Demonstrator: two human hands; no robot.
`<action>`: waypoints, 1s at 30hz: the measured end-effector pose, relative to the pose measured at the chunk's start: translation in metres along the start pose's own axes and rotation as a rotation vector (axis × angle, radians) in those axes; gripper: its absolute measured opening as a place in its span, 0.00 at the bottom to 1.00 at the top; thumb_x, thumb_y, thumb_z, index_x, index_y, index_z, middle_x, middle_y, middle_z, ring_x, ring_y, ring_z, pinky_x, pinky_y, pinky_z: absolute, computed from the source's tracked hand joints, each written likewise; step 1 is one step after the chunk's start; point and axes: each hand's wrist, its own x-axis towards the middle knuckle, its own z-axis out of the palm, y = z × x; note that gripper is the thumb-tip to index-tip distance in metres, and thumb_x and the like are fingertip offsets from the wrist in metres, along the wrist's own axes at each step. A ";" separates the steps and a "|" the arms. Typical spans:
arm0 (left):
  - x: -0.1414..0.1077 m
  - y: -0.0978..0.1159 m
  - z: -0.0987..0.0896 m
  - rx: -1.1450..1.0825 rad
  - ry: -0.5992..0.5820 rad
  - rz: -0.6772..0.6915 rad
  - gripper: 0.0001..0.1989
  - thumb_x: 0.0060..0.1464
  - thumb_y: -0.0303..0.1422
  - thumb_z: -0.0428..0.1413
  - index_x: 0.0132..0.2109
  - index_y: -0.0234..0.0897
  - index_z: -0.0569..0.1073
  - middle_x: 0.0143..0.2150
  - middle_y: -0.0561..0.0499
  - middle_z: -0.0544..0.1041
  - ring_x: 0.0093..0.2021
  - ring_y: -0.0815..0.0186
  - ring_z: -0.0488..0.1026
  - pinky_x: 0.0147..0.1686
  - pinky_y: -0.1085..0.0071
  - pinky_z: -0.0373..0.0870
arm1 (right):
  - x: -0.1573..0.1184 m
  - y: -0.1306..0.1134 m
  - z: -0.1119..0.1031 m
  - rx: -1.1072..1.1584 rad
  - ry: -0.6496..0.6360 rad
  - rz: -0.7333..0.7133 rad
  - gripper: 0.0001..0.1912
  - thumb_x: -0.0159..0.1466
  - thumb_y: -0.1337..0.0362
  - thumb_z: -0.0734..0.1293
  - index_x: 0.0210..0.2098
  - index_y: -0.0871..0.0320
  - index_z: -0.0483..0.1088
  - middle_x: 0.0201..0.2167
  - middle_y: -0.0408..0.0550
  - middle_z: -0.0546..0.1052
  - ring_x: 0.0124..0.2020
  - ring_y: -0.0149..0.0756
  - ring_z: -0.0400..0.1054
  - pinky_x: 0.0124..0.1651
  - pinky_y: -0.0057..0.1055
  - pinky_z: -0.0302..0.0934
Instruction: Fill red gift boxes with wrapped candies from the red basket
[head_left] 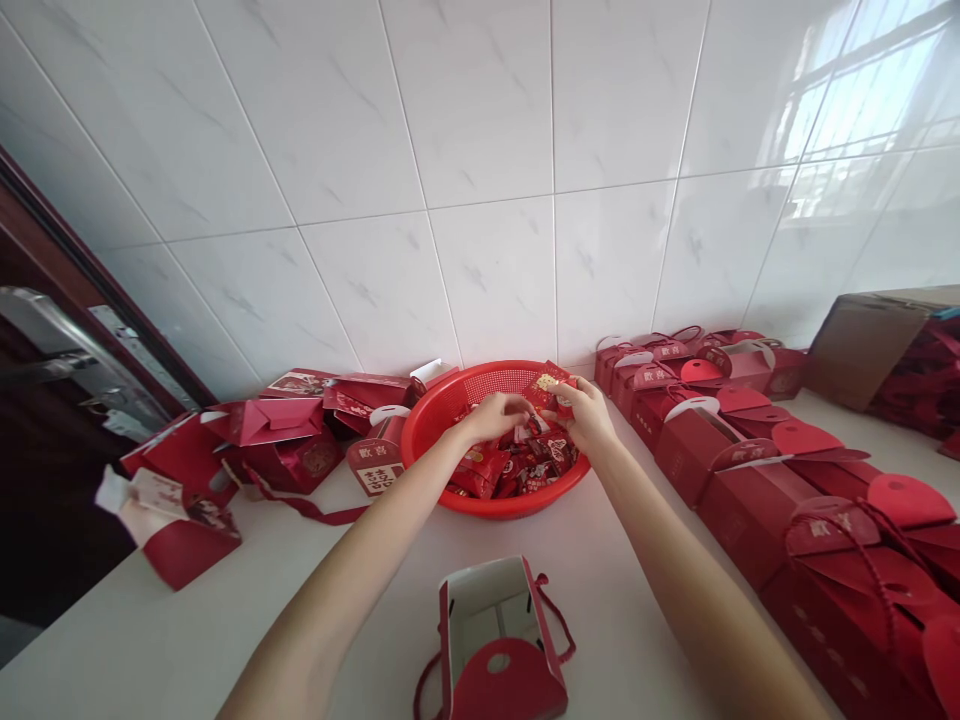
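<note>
Both my hands are over a red plastic basket (420, 440) that holds small red wrapped sweets (517, 470). My right hand (590, 415), above the basket's right side, has its fingers closed on red wrapped sweets (564, 393). To its left, my left hand (496, 418) reaches over the pile with fingers bent together; what lies in them is hidden. Close in front of me stands an open red gift box (510, 680) with cord handles. Its pale inside shows no contents.
Rows of closed red gift boxes (750, 500) line the right side. Opened and folded red boxes (281, 430) crowd the left, with one box (375, 460) touching the basket. A brown carton (862, 345) sits far right. Behind is a tiled wall (487, 270); a door handle (45, 330) is left.
</note>
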 end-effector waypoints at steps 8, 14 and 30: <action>-0.005 0.002 0.022 0.338 -0.327 0.047 0.14 0.41 0.33 0.67 0.39 0.42 0.81 0.36 0.52 0.80 0.35 0.60 0.76 0.37 0.69 0.68 | 0.001 -0.003 0.001 0.053 0.012 0.051 0.13 0.42 0.67 0.72 0.25 0.56 0.65 0.26 0.40 0.74 0.26 0.30 0.69 0.24 0.26 0.68; -0.004 0.010 0.021 0.462 -0.400 0.018 0.06 0.45 0.33 0.64 0.31 0.38 0.75 0.28 0.54 0.73 0.29 0.64 0.70 0.32 0.70 0.62 | -0.001 -0.005 0.001 0.090 0.002 0.048 0.15 0.39 0.66 0.73 0.24 0.56 0.64 0.25 0.38 0.73 0.25 0.30 0.68 0.22 0.25 0.66; -0.001 0.021 0.024 0.021 -0.104 -0.105 0.10 0.42 0.33 0.64 0.21 0.37 0.71 0.21 0.56 0.71 0.28 0.64 0.68 0.33 0.69 0.61 | 0.003 -0.005 -0.002 0.126 0.001 0.031 0.20 0.40 0.68 0.73 0.33 0.55 0.68 0.26 0.39 0.76 0.25 0.32 0.70 0.21 0.26 0.64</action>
